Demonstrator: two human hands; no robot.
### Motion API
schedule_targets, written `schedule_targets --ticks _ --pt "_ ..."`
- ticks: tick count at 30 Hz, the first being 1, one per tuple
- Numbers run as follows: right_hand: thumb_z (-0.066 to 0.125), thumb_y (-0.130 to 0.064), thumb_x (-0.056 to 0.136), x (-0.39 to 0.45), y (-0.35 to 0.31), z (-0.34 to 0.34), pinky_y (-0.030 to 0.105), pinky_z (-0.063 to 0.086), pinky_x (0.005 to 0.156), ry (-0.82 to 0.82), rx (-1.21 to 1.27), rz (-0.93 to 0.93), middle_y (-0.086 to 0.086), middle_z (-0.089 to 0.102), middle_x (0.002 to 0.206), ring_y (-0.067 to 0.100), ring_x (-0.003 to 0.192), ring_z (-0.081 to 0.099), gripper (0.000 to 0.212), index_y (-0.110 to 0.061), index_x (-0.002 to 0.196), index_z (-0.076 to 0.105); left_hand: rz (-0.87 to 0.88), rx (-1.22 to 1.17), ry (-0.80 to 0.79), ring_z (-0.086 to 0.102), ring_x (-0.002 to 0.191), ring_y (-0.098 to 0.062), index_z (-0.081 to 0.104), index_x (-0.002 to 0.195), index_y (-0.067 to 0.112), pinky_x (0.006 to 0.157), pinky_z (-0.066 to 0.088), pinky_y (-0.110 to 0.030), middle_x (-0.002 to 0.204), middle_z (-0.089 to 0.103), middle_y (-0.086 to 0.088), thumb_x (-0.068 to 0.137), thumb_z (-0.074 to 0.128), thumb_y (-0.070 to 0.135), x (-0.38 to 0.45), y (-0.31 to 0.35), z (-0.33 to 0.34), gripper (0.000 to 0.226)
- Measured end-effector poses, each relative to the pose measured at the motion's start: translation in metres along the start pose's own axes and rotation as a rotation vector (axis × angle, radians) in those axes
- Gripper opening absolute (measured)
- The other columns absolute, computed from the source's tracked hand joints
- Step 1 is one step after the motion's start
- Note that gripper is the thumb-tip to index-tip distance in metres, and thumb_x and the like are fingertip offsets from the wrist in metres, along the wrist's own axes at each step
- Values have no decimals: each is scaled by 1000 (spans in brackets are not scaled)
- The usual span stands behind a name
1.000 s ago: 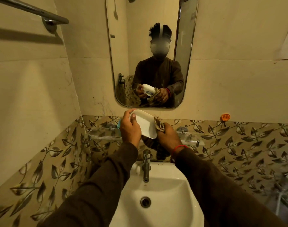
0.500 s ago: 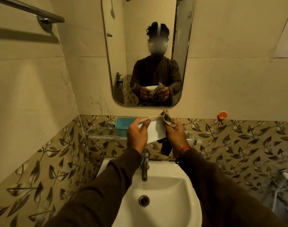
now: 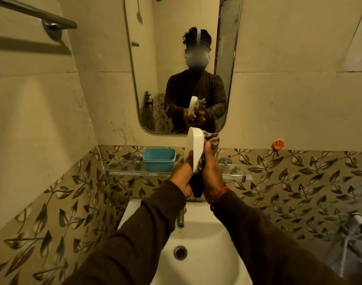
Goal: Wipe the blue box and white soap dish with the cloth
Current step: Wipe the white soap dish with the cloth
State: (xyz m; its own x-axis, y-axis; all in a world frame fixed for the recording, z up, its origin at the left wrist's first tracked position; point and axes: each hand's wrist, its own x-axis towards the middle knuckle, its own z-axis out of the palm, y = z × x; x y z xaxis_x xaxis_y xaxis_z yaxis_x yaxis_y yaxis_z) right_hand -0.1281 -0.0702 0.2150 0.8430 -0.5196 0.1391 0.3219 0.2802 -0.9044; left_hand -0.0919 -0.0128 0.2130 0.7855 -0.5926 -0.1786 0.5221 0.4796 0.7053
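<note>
I hold the white soap dish [image 3: 194, 149] upright on its edge above the sink, in front of the mirror's lower rim. My left hand [image 3: 182, 177] grips its lower end. My right hand [image 3: 212, 171] holds the patterned cloth [image 3: 213, 141] pressed against the dish's right side; the cloth's dark tail hangs down between my wrists. The blue box [image 3: 159, 159] stands open on the glass shelf [image 3: 126, 171], just left of my left hand and apart from it.
A white basin [image 3: 207, 254] with a chrome tap [image 3: 181, 220] lies below my arms. The mirror [image 3: 176, 64] hangs on the wall ahead, a towel bar [image 3: 38, 13] at the upper left, an orange hook [image 3: 278, 144] at the right.
The soap dish has turned from lying flat-tilted to standing upright on its edge. My right hand and the cloth shifted to its right side. The blue box, once hidden, is now in plain view.
</note>
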Motion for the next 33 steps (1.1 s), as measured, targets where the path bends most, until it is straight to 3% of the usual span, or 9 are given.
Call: schedule_targets --ticks 6,9,13,16,20,23,28,31,33 --pt "49 -67 85 5 -4 -2 23 57 61 -38 -50 -54 -1 70 110 8 85 72 62 -36 139 42 -32 225 -66 65 118 -36 66 129 22 105 49 -56 125 71 -15 91 63 43 2 2 -11 43" --pt "49 -60 89 9 -9 -2 24 57 61 2 -18 -138 -12 73 88 6 78 72 42 -41 127 48 40 389 -5 65 111 -43 63 132 23 88 56 -54 122 70 -21 97 62 31 10 3 -13 36" --pt "51 -55 89 13 -10 -4 35 59 72 37 45 -176 -3 71 97 13 85 71 34 -39 120 55 124 536 82 64 94 -32 58 137 20 61 52 -31 120 69 -18 101 56 29 18 7 -10 38" --pt "53 -43 93 16 -10 -10 35 59 68 60 71 -208 -4 72 89 12 77 70 24 -33 115 59 199 688 66 65 81 -26 59 136 16 48 51 -24 108 69 -14 104 50 22 17 8 -14 33" --pt "53 -23 94 19 -11 -18 26 55 60 70 33 -266 -8 70 85 9 73 67 17 -26 110 60 349 1072 79 65 103 -33 63 131 10 80 57 -40 121 69 -19 102 55 22 23 9 -27 33" --pt "53 -19 94 18 -11 -19 23 55 63 71 11 -302 -10 69 87 5 75 66 17 -24 107 61 443 1207 135 61 98 -23 64 129 10 70 49 -27 119 69 -15 103 53 25 28 13 -29 33" --pt "44 -11 90 16 -18 -30 42 54 82 35 36 -381 9 65 91 24 89 62 20 -13 90 64 481 1394 174 54 112 -35 61 137 16 105 44 -43 116 57 -16 104 51 22 40 22 -45 36" --pt "49 -29 85 19 -27 -42 51 52 80 15 -28 -247 20 55 88 33 86 55 26 -5 87 59 437 1457 221 52 109 -36 59 140 17 104 41 -41 110 45 -10 104 49 22 45 30 -63 37" --pt "52 -62 80 19 -31 -49 52 52 87 0 -276 -27 14 65 92 34 91 60 50 -15 86 67 439 1462 266 51 102 -29 60 138 16 99 45 -41 111 45 -9 105 48 23 47 34 -70 36"
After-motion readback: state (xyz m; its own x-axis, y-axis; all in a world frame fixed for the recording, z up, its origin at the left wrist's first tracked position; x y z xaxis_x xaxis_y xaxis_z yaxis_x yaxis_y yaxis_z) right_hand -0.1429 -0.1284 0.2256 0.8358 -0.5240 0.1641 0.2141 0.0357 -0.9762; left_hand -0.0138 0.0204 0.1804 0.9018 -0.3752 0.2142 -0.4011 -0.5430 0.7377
